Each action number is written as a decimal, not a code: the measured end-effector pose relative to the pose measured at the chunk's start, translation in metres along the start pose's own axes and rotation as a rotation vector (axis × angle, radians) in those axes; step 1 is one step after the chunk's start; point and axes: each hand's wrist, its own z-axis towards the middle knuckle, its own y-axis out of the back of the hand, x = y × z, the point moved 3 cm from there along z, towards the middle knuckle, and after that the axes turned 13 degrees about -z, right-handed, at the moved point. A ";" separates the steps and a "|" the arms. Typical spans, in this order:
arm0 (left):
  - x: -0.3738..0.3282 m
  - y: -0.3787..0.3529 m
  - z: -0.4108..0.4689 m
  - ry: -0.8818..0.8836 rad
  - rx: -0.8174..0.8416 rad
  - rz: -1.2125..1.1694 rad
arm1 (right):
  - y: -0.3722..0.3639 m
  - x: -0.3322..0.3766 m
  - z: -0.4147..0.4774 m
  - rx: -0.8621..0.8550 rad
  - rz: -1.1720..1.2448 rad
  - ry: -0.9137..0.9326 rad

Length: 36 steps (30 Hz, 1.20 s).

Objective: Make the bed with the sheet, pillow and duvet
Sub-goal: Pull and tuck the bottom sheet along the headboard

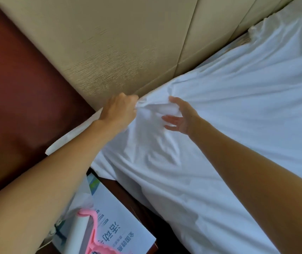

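White sheet (229, 116) lies spread over the bed, and we are at its head corner, hard against the padded beige headboard (110, 43). Our left hand (118, 111) is clenched round a bunch of the cloth right at that corner, with creases fanning out from the fist. Our right hand (181, 117) is loose and splayed just beside it, thumb on the cloth, grasping nothing.

We judge the step to be tucking this corner; pillow and duvet are not plainly in view. To do it well, we should draw the bunch taut toward the corner so the wrinkles near the side edge pull flat. The flat right palm can hold the top smooth while we fold the surplus under the mattress rather than stuffing it. Farther along the head edge the cloth looks rumpled and wants evening too. Below the side edge a pink hanger (93, 233) and printed paper (121, 222) lie on the bedside cabinet (128, 197); we should keep the hanging cloth off them.
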 end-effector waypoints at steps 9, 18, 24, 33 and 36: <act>0.017 0.033 -0.007 0.010 -0.144 0.063 | -0.035 0.037 -0.018 -0.029 0.156 0.199; 0.035 -0.006 -0.005 -0.034 -0.145 -0.038 | -0.046 0.041 0.023 0.052 0.174 0.248; 0.063 -0.061 -0.018 0.210 0.216 -0.462 | -0.047 0.018 0.025 0.035 0.155 0.148; 0.072 -0.088 -0.018 0.469 0.427 -0.525 | -0.068 -0.029 0.048 -0.067 -0.341 -0.039; 0.062 -0.081 -0.013 0.216 0.335 -0.261 | -0.067 -0.024 0.051 -0.069 -0.360 0.007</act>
